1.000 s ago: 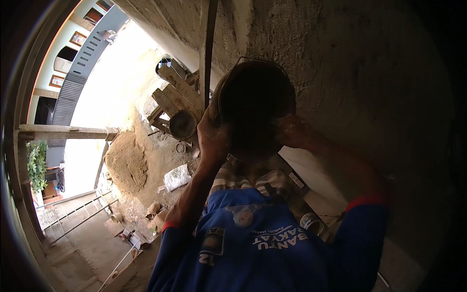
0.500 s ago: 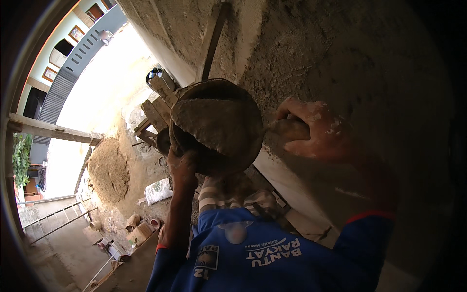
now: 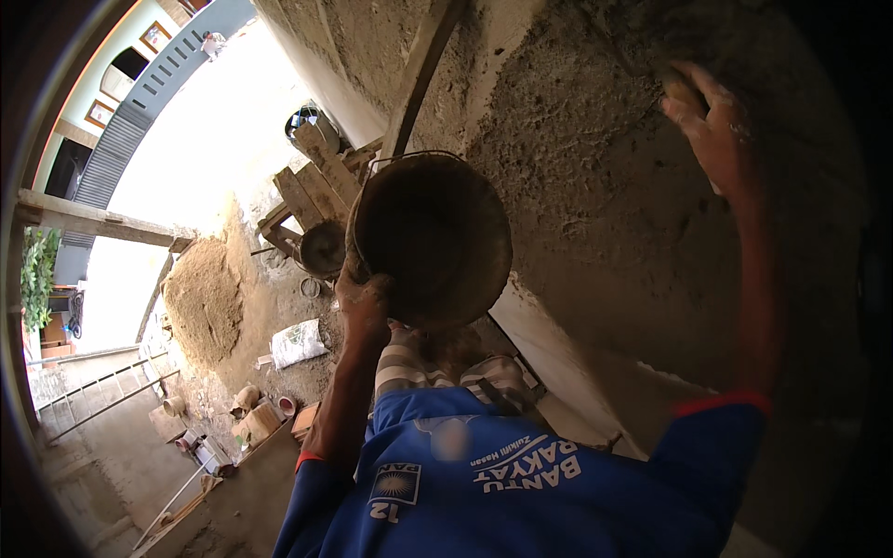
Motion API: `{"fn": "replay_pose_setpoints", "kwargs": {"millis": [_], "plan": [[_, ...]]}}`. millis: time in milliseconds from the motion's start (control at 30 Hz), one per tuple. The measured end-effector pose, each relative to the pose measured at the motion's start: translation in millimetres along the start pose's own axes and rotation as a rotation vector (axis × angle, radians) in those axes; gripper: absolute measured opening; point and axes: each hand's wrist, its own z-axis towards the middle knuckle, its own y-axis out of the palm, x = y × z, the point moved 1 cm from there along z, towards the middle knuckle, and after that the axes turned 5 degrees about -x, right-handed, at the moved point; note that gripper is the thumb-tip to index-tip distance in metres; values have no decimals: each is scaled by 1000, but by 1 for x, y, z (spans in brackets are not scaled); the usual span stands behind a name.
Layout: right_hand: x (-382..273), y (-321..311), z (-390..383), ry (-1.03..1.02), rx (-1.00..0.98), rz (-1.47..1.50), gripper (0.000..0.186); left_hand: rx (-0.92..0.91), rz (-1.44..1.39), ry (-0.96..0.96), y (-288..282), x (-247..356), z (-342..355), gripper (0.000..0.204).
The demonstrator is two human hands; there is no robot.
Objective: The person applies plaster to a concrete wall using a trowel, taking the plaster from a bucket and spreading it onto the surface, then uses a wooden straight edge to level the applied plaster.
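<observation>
My left hand (image 3: 363,296) grips the near left rim of a dark round bucket (image 3: 493,237), thumb over the edge. The bucket is held up in front of my body, its inside mostly in shadow. My right hand (image 3: 714,130) is raised at the upper right, closed round the handle of a trowel (image 3: 682,91). The trowel is up against the wall (image 3: 577,139), which carries rough wet mortar there; its blade is dim and hard to make out.
A wooden batten (image 3: 423,74) leans along the wall beyond the bucket. Planks (image 3: 312,191) and a second bucket (image 3: 323,249) stand to the left. Farther left lie a sand heap (image 3: 203,302), a white sack (image 3: 299,344) and a ladder (image 3: 112,402).
My right hand has moved from beside the bucket up and right to the wall with the trowel. The mortar-loaded blade no longer lies over the bucket, which has shifted slightly right.
</observation>
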Motion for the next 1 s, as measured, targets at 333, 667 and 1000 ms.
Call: {"fn": "replay_pose_setpoints", "kwargs": {"millis": [333,667,1000], "plan": [[-49,120,-117,-593,-66,-850,23,-159,359,224,69,38,-12,47],[9,174,-135,-487,-447,-49,20,-175,483,177,93,62,-17,46],[-21,167,-134,-351,-529,380,38,-191,63,111,68,51,-15,49]]}}
